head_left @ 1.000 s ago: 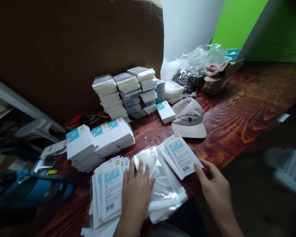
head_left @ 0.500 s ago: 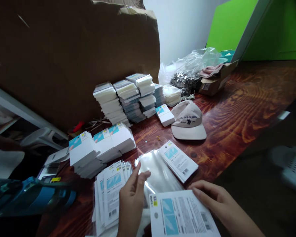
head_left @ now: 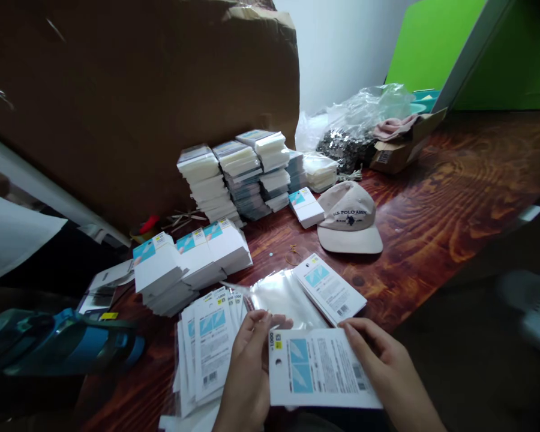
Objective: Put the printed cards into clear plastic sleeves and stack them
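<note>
A white printed card (head_left: 328, 369) with blue pictures and a yellow mark is tilted toward me, low in the view. My right hand (head_left: 382, 360) grips its right end, thumb on top. At the card's left end is my left hand (head_left: 249, 366), thumb and fingers curled together; what they pinch, perhaps thin clear film, I cannot make out. Behind the card lie shiny clear plastic sleeves (head_left: 281, 297). A stack of similar cards (head_left: 328, 288) rests on the right of the sleeves. Left of my left hand, several sleeved cards (head_left: 211, 345) overlap in a pile.
Banded card stacks (head_left: 159, 270) stand at the left, taller stacks (head_left: 200, 186) behind them. A cap (head_left: 348, 219) sits beside a small card block (head_left: 306, 207). A blue bottle (head_left: 63, 345) is at far left, an open carton (head_left: 398, 150) at the back.
The card in my right hand has moved up and away from me, and its left end now meets my left hand. My left fingers have curled in. The view has shifted slightly.
</note>
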A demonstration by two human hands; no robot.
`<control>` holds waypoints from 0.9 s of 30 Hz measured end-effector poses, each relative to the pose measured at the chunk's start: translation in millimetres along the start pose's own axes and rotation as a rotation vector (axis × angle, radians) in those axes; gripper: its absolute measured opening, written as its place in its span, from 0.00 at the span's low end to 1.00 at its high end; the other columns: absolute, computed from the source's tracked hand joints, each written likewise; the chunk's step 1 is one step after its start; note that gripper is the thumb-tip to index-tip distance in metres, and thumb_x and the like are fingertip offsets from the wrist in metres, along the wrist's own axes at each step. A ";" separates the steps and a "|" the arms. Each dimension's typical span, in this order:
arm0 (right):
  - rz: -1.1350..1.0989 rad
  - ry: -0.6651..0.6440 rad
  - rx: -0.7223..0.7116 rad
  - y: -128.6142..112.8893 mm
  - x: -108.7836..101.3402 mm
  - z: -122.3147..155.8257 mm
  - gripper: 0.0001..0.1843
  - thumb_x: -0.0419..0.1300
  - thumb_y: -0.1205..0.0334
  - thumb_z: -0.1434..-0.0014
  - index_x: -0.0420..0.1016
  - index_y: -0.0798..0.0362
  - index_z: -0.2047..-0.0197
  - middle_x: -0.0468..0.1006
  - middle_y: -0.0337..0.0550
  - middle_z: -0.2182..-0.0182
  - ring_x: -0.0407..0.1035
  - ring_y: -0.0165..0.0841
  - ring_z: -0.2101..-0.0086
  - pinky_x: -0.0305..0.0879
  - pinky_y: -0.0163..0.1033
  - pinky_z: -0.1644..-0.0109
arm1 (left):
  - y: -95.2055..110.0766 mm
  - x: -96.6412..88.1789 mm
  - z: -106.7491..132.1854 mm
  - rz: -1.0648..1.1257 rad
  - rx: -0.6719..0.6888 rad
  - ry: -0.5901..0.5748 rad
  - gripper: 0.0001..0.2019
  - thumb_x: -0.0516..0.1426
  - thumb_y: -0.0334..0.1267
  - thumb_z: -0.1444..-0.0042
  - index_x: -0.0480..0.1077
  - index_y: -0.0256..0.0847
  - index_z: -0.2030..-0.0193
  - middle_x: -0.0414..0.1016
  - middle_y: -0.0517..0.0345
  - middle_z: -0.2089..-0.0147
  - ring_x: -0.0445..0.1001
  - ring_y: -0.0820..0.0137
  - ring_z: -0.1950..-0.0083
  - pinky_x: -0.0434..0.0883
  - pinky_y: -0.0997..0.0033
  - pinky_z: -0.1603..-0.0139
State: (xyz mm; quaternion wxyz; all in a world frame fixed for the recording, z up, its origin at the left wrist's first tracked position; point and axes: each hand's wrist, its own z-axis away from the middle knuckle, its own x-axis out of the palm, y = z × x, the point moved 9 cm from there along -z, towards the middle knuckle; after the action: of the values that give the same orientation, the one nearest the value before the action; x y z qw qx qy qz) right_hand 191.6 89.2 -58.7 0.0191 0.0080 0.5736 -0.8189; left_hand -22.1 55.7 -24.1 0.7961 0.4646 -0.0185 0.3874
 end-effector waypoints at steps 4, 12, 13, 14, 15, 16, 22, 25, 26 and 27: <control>-0.006 0.119 0.016 4.5 -13.6 -0.7 0.24 0.62 0.40 0.48 0.76 0.52 0.58 0.79 0.41 0.74 0.70 0.37 0.73 0.64 0.35 0.75 | 3.9 -7.9 -2.0 -0.040 0.046 0.062 0.07 0.60 0.35 0.43 0.64 0.41 0.62 0.82 0.51 0.63 0.79 0.70 0.67 0.74 0.74 0.68; -0.065 0.255 0.007 -5.4 -20.7 0.1 0.22 0.64 0.42 0.49 0.76 0.50 0.59 0.82 0.45 0.67 0.72 0.37 0.72 0.68 0.35 0.74 | -2.0 2.2 3.0 -0.008 0.059 0.022 0.06 0.58 0.36 0.41 0.68 0.40 0.58 0.82 0.53 0.63 0.80 0.70 0.64 0.76 0.74 0.65; -0.058 0.207 0.009 -5.9 -17.1 -0.7 0.22 0.64 0.41 0.49 0.76 0.51 0.61 0.81 0.44 0.69 0.71 0.36 0.73 0.67 0.34 0.75 | -1.1 -2.0 2.3 0.016 0.065 0.061 0.05 0.57 0.35 0.40 0.68 0.39 0.58 0.82 0.52 0.63 0.80 0.70 0.64 0.76 0.74 0.65; -0.047 0.150 0.008 -6.3 -13.7 -1.6 0.21 0.64 0.42 0.50 0.77 0.51 0.62 0.80 0.43 0.72 0.70 0.35 0.75 0.65 0.34 0.76 | 0.5 -6.4 1.3 0.040 0.072 0.096 0.04 0.57 0.34 0.40 0.68 0.39 0.58 0.82 0.51 0.62 0.81 0.70 0.63 0.76 0.73 0.64; -0.029 0.092 0.004 -7.0 -11.0 -2.3 0.21 0.63 0.42 0.49 0.77 0.51 0.64 0.78 0.41 0.75 0.69 0.34 0.76 0.63 0.33 0.77 | 2.4 -10.3 0.3 0.058 0.077 0.120 0.04 0.56 0.33 0.39 0.68 0.38 0.58 0.82 0.49 0.61 0.81 0.68 0.61 0.77 0.72 0.62; -0.006 0.039 -0.007 -8.2 -9.3 -2.8 0.20 0.63 0.42 0.49 0.77 0.51 0.65 0.77 0.39 0.77 0.67 0.33 0.76 0.62 0.32 0.77 | 4.6 -13.1 -0.8 0.068 0.081 0.131 0.04 0.56 0.32 0.39 0.68 0.38 0.58 0.82 0.47 0.60 0.81 0.67 0.59 0.77 0.70 0.60; 0.089 0.078 -0.058 -20.4 -20.0 -8.9 0.19 0.62 0.43 0.47 0.78 0.51 0.66 0.77 0.39 0.75 0.68 0.33 0.75 0.61 0.32 0.76 | 3.4 -11.3 2.2 0.067 0.042 0.116 0.07 0.56 0.33 0.39 0.69 0.36 0.55 0.81 0.42 0.56 0.81 0.66 0.58 0.77 0.71 0.61; 0.024 0.201 -0.036 -19.4 -20.5 -8.8 0.20 0.63 0.42 0.48 0.77 0.51 0.63 0.79 0.42 0.71 0.71 0.37 0.72 0.65 0.34 0.73 | -6.4 0.7 9.4 0.063 0.050 0.068 0.10 0.59 0.36 0.42 0.70 0.36 0.55 0.82 0.45 0.59 0.81 0.67 0.62 0.77 0.72 0.64; -0.007 0.228 -0.026 -16.9 -18.3 -7.7 0.21 0.63 0.41 0.48 0.76 0.50 0.62 0.79 0.42 0.71 0.71 0.37 0.71 0.66 0.35 0.73 | -9.3 4.2 11.7 0.065 0.058 0.056 0.11 0.61 0.37 0.43 0.70 0.36 0.55 0.82 0.46 0.60 0.81 0.67 0.63 0.77 0.71 0.65; -0.043 0.250 -0.015 -13.6 -15.8 -6.0 0.21 0.63 0.41 0.48 0.76 0.50 0.61 0.79 0.42 0.70 0.71 0.38 0.70 0.67 0.35 0.72 | -11.7 7.0 13.7 0.071 0.065 0.047 0.12 0.62 0.38 0.45 0.70 0.36 0.55 0.82 0.46 0.61 0.81 0.66 0.64 0.77 0.71 0.65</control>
State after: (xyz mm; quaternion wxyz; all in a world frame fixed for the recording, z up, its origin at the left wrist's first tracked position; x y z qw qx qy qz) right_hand 206.7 99.8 -47.4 -0.0699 0.0975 0.5777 -0.8074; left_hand -5.2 46.4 -22.1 0.7665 0.4802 -0.0036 0.4264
